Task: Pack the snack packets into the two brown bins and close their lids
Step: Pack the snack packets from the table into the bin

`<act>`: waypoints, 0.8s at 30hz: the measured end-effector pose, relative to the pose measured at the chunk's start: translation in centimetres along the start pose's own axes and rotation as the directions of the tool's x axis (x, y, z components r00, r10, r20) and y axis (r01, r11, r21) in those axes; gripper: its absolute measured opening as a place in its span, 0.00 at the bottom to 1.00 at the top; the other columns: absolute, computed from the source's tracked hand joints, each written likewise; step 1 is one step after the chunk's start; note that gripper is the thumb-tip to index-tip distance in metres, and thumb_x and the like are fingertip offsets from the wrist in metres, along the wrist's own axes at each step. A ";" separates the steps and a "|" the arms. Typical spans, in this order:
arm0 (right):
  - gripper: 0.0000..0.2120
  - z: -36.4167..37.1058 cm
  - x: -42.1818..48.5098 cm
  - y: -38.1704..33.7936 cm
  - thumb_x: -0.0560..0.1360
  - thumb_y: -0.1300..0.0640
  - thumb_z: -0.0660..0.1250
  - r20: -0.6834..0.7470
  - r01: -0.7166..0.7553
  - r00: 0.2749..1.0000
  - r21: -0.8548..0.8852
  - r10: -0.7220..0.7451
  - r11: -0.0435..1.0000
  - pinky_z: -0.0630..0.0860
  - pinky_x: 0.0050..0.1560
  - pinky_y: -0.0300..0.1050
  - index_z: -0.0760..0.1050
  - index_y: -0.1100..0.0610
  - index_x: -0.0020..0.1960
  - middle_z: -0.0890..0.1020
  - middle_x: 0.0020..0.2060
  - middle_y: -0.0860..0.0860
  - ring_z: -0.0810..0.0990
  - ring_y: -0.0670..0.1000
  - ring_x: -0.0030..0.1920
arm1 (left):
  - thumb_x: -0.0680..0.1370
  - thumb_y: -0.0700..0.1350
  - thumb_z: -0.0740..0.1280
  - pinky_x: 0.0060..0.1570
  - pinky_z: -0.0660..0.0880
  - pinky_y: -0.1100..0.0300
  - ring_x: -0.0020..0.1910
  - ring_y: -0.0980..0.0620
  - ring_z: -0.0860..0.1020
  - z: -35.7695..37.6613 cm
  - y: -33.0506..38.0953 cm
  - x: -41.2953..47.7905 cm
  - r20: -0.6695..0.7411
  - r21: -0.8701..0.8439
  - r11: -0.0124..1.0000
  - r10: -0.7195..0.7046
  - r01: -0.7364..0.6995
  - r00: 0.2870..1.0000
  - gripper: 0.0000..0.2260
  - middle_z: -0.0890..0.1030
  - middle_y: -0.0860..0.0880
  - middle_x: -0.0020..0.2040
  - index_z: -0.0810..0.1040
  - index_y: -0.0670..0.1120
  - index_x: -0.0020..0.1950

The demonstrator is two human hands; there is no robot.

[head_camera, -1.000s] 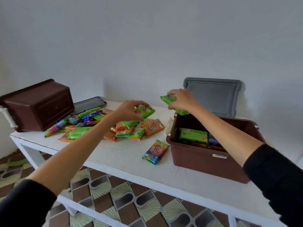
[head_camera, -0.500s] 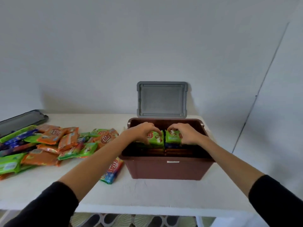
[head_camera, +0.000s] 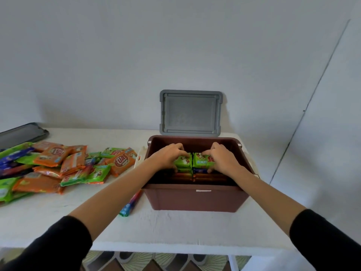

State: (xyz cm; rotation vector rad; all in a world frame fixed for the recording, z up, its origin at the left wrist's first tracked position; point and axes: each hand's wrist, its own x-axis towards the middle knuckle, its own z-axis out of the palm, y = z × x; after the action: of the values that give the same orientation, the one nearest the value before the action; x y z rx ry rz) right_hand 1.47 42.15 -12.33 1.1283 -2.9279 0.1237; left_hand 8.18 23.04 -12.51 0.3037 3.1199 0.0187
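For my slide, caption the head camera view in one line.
Left hand and right hand hold green packets side by side in the open brown bin, more packets piled alongside.

Plain home room, white table (head_camera: 58,222), patterned floor tiles (head_camera: 136,260)

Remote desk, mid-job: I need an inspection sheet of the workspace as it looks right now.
Surface: white table, carrying everything below.
Job's things: brown bin open, orange packets low inside; grey lid propped upright behind it; pile of packets on the table to its left; multicoloured packet by its front left corner; dark lid at far left; second bin not in view.
Clutter: nothing seen.
Grippers: left hand grips left green packet inside the bin; right hand grips right green packet beside it.
Cables: nothing seen.
Surroundings: plain wall; patterned floor tiles below.
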 end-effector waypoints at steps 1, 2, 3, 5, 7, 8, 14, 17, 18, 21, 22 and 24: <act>0.35 0.0 0.0 0.0 0.67 0.55 0.75 0.010 0.004 1.000 0.000 -0.004 1.000 0.70 0.51 0.49 0.66 0.50 0.71 0.68 0.57 0.55 0.66 0.56 0.59 | 0.69 0.43 0.74 0.61 0.68 0.56 0.62 0.47 0.68 0.1 0.0 0.0 0.011 0.004 1.000 0.007 -0.007 1.000 0.31 0.69 0.46 0.64 0.68 0.49 0.70; 0.35 -0.1 0.0 0.0 0.67 0.55 0.74 0.020 0.008 1.000 -0.003 -0.008 1.000 0.70 0.52 0.49 0.65 0.50 0.71 0.68 0.57 0.55 0.66 0.56 0.60 | 0.69 0.42 0.73 0.62 0.67 0.56 0.63 0.47 0.68 0.1 0.0 0.0 0.017 0.012 1.000 0.015 -0.015 1.000 0.31 0.68 0.46 0.65 0.67 0.48 0.70; 0.34 -0.2 -0.1 0.0 0.67 0.55 0.74 0.026 0.012 1.000 -0.004 -0.011 1.000 0.70 0.53 0.49 0.65 0.50 0.71 0.68 0.57 0.55 0.66 0.56 0.60 | 0.70 0.42 0.73 0.62 0.67 0.56 0.63 0.47 0.68 0.0 0.1 -0.1 0.020 0.020 1.000 0.020 -0.020 1.000 0.31 0.68 0.46 0.65 0.67 0.48 0.70; 0.34 -0.4 -0.3 0.0 0.67 0.54 0.74 0.025 0.015 1.000 0.003 -0.015 1.000 0.70 0.53 0.49 0.66 0.50 0.70 0.69 0.57 0.55 0.67 0.56 0.60 | 0.70 0.42 0.73 0.62 0.67 0.55 0.63 0.47 0.68 0.0 0.1 -0.1 0.016 0.028 0.999 0.028 -0.028 0.999 0.30 0.68 0.46 0.65 0.67 0.48 0.71; 0.32 -0.5 -0.5 0.0 0.68 0.51 0.74 0.022 0.012 1.000 0.018 -0.012 1.000 0.70 0.51 0.48 0.67 0.50 0.69 0.70 0.57 0.55 0.68 0.55 0.59 | 0.70 0.43 0.73 0.62 0.68 0.56 0.62 0.48 0.68 -0.1 0.0 -0.3 0.018 -0.011 1.000 0.023 -0.022 1.000 0.29 0.69 0.46 0.64 0.68 0.48 0.70; 0.29 -0.6 -0.5 0.0 0.69 0.48 0.72 0.010 0.005 1.000 0.046 -0.006 0.999 0.69 0.48 0.47 0.69 0.49 0.68 0.71 0.56 0.54 0.69 0.55 0.59 | 0.70 0.44 0.73 0.61 0.68 0.56 0.61 0.48 0.69 -0.3 0.0 -0.5 0.011 -0.059 0.998 0.013 -0.012 1.000 0.28 0.70 0.46 0.63 0.69 0.48 0.69; 0.19 -2.0 -0.5 -2.8 0.73 0.46 0.67 -0.138 0.077 0.989 0.178 -0.053 0.981 0.71 0.51 0.46 0.74 0.50 0.62 0.73 0.53 0.53 0.72 0.53 0.58 | 0.74 0.43 0.69 0.54 0.73 0.54 0.51 0.48 0.76 -3.5 -2.2 -3.1 -0.369 -0.336 0.941 -0.089 -0.043 0.925 0.12 0.79 0.43 0.51 0.79 0.44 0.56; 0.19 -3.6 0.1 -6.5 0.74 0.47 0.66 -0.177 0.160 0.977 0.244 -0.118 0.957 0.70 0.52 0.46 0.73 0.51 0.63 0.73 0.53 0.54 0.72 0.54 0.58 | 0.74 0.42 0.67 0.55 0.69 0.56 0.53 0.47 0.76 -5.1 -4.9 -4.9 -0.428 -0.301 0.953 -0.172 0.039 0.887 0.10 0.80 0.43 0.51 0.80 0.44 0.55; 0.20 -4.1 0.4 -8.2 0.74 0.48 0.66 -0.189 0.195 0.971 0.262 -0.148 0.945 0.70 0.53 0.46 0.73 0.52 0.64 0.74 0.54 0.55 0.72 0.54 0.58 | 0.74 0.42 0.67 0.55 0.67 0.57 0.53 0.47 0.76 -5.4 -6.1 -5.9 -0.415 -0.297 0.951 -0.210 0.086 0.885 0.11 0.80 0.43 0.51 0.79 0.44 0.56; 0.19 -5.1 0.9 -12.6 0.74 0.51 0.67 -0.237 0.289 0.946 0.299 -0.223 0.909 0.69 0.55 0.44 0.74 0.54 0.64 0.75 0.55 0.57 0.74 0.55 0.57 | 0.75 0.41 0.66 0.53 0.65 0.60 0.54 0.46 0.75 -5.2 -8.5 -8.5 -0.343 -0.311 0.923 -0.330 0.225 0.879 0.12 0.79 0.42 0.53 0.78 0.44 0.58; 0.18 -5.1 0.9 -14.2 0.74 0.53 0.67 -0.250 0.316 0.936 0.292 -0.247 0.903 0.69 0.55 0.44 0.74 0.54 0.64 0.74 0.55 0.57 0.74 0.55 0.57 | 0.76 0.41 0.65 0.53 0.65 0.60 0.55 0.46 0.75 -5.0 -9.1 -9.5 -0.318 -0.322 0.908 -0.372 0.269 0.872 0.12 0.79 0.42 0.54 0.77 0.44 0.60; 0.18 -4.6 0.8 -16.9 0.75 0.58 0.67 -0.271 0.347 0.922 0.253 -0.278 0.903 0.69 0.57 0.45 0.73 0.54 0.64 0.73 0.57 0.58 0.71 0.55 0.59 | 0.78 0.41 0.62 0.57 0.67 0.57 0.57 0.45 0.75 -4.1 -10.2 -11.3 -0.286 -0.384 0.856 -0.468 0.348 0.836 0.13 0.79 0.42 0.56 0.75 0.42 0.62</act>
State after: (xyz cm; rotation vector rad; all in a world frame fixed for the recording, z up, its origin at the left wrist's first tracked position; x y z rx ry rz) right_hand 12.06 29.46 -6.50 1.4944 -2.5401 0.6632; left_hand 17.24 10.77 -8.49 -0.4407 3.3886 0.6438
